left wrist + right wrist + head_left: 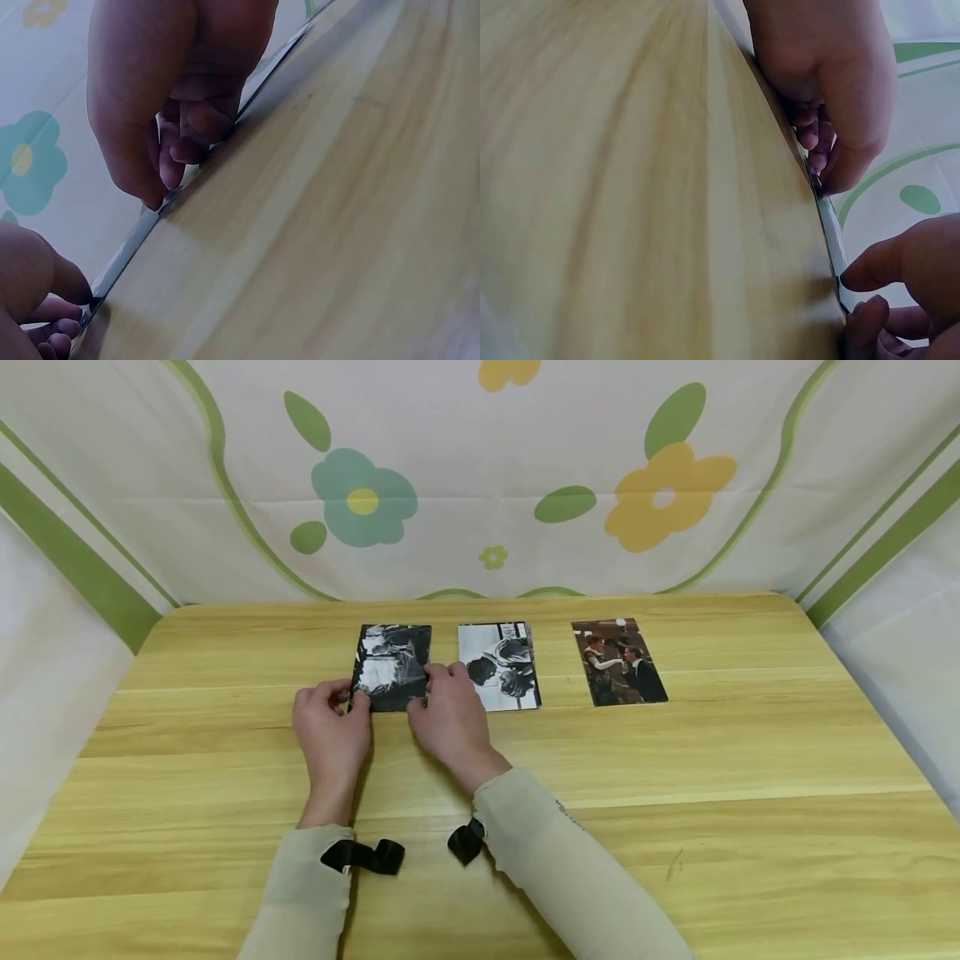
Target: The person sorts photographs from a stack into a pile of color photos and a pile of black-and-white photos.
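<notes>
On the table lies a black-and-white photo card [393, 664], with one hand at each of its sides. My left hand [330, 722] pinches the lower left edge between thumb and curled fingers. The right hand [453, 718] grips the opposite edge, thumb low and fingers higher up. In both wrist views the fingertips are right at the card's thin edge, low over the wood. A second black-and-white photo card [497, 647] lies just right of the first, partly covered by the right hand; another edge shows behind its right side.
A colour photo card [618, 662] showing two people lies farther right, slightly slanted. The wooden table [750, 718] meets a pale flowered cloth [480, 460] at the back. Black straps [367, 856] hang from both sleeves close over the table.
</notes>
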The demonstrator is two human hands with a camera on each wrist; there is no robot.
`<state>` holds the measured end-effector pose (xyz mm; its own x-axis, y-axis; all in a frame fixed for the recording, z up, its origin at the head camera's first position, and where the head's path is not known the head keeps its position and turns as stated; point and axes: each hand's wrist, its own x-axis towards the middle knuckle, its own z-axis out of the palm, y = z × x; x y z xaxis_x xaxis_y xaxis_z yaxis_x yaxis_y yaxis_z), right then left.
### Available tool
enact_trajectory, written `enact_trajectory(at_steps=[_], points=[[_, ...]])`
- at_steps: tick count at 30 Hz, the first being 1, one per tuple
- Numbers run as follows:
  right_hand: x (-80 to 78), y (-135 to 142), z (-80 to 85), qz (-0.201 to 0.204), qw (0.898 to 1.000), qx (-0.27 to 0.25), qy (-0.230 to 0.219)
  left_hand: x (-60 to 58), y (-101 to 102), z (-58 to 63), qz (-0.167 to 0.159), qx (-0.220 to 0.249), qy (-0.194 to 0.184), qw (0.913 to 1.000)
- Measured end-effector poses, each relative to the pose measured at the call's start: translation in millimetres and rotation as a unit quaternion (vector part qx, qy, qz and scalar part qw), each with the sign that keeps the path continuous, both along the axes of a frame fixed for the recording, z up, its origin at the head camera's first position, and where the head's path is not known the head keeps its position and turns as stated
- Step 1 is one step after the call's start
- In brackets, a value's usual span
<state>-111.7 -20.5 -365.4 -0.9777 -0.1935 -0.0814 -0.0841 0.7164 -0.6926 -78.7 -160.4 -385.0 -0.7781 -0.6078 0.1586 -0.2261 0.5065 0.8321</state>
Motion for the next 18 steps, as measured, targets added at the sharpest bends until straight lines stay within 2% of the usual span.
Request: enact_trajectory(at_steps=[18], points=[[-0.4,1.1,-0.9,0.001,1.0,0.002,0.005,1.1,2.4,2.5,-0.001,-0.009,-0.003,1.0]])
